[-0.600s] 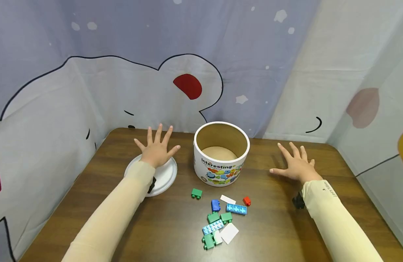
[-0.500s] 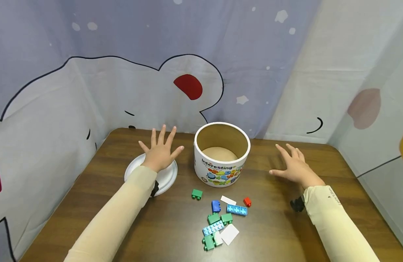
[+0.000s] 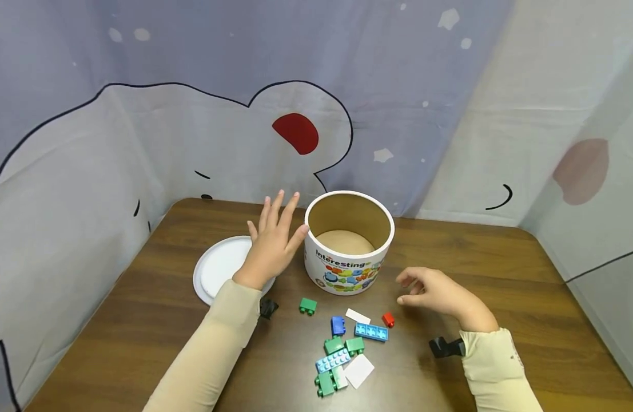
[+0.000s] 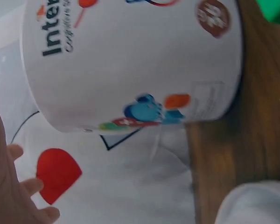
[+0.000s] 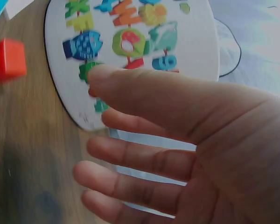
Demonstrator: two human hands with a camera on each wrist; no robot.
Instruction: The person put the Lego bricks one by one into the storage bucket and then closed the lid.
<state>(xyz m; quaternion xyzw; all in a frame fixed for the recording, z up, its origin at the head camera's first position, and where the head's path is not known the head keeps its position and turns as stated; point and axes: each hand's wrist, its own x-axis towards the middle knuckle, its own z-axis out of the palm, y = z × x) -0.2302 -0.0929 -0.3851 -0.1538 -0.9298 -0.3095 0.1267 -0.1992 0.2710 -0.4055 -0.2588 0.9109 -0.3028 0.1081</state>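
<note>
A white round tub [image 3: 342, 269] printed "Interesting" with coloured pictures stands uncovered at the back middle of the table; its visible inside floor is bare. My left hand [image 3: 270, 249], fingers spread, is at the tub's left side, its thumb tip right by the rim in the head view. Partly under that hand in the same view lies a white round lid [image 3: 221, 266]. To the tub's right is my right hand [image 3: 440, 294], fingers relaxed and slightly bent, holding nothing. Nearest to it on the table is a small red toy brick [image 3: 388, 319], also large in the right wrist view.
In front of the tub lie a green brick [image 3: 308, 306], a blue brick [image 3: 338, 325], a light blue brick [image 3: 371, 331], a studded pale blue brick [image 3: 333, 360] and several more green ones. White flat pieces [image 3: 358, 371] lie among them. A patterned curtain [image 3: 218, 143] closes off the back.
My left hand has moved right, off the lid's middle towards the tub. My right hand has come left and nearer, its spread fingers now bent. The tub and bricks stay put.
</note>
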